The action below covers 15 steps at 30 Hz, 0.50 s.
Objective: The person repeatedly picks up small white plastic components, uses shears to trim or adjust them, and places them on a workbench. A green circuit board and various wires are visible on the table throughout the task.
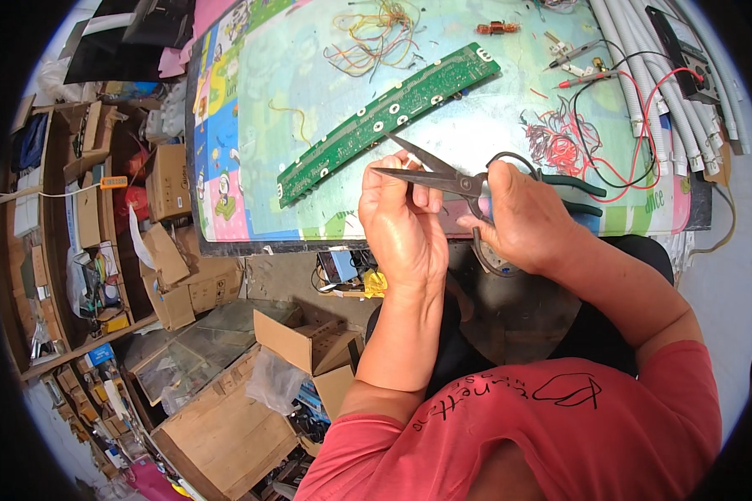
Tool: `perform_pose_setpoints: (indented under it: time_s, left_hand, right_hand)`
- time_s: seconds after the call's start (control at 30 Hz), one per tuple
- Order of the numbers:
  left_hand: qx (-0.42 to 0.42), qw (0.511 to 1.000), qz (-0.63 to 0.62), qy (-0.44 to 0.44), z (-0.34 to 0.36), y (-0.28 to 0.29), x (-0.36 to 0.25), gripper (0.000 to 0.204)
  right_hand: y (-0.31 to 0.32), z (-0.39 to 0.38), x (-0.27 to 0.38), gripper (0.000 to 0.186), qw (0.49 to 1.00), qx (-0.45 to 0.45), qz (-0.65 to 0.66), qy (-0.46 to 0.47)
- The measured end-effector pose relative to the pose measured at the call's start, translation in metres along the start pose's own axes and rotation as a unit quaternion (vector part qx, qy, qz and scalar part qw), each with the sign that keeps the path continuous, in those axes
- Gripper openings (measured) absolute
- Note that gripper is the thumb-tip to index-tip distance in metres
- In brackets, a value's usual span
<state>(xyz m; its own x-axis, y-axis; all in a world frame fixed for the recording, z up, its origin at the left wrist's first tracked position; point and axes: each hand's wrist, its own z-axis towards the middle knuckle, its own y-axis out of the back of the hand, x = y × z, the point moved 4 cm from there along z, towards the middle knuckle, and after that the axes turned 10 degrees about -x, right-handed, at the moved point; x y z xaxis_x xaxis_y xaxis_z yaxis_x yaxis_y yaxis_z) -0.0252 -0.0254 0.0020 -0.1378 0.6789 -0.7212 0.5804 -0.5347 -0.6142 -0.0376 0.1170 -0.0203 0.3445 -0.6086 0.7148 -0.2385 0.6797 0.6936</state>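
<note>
My right hand (530, 213) grips a pair of dark scissors (439, 178) by its loops, with the two blades apart and pointing left. Beside the blades, my left hand (405, 221) pinches a small whitish piece (411, 160) between thumb and fingers. What exactly that piece is cannot be made out; the fingers and blades partly cover it. Just beyond both hands, a long green circuit board (393, 107) lies diagonally across the table. To the right of the scissors are green-handled pliers (581, 185), their jaws hidden behind my right hand.
Tangled thin wires (376, 37) and a copper coil (498, 27) lie at the far side. Red and black wire scraps (560, 138) sit right, near a meter (681, 54) with probe leads and white tubes (643, 83). Cardboard boxes (200, 275) and shelves stand left, below the table edge.
</note>
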Motion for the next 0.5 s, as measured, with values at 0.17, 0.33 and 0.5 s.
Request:
perform_pose_setpoints:
  time_s: [0.17, 0.33, 0.5]
  left_hand:
    - [-0.001, 1.0, 0.007, -0.012, 0.0024, 0.002, -0.0001, 0.005]
    - [0.013, 1.0, -0.005, -0.009, 0.0046, 0.0038, -0.0003, 0.008]
    - [-0.006, 1.0, -0.003, -0.002, 0.005, 0.0036, -0.0005, 0.007]
  right_hand:
    - [-0.0039, -0.0013, 0.0001, 0.043, 1.0, 0.007, -0.01, 0.008]
    - [-0.0023, -0.0006, 0.0021, 0.039, 0.999, 0.032, -0.01, 0.003]
    - [-0.0045, 0.0006, 0.0014, 0.042, 0.995, 0.091, 0.029, -0.038]
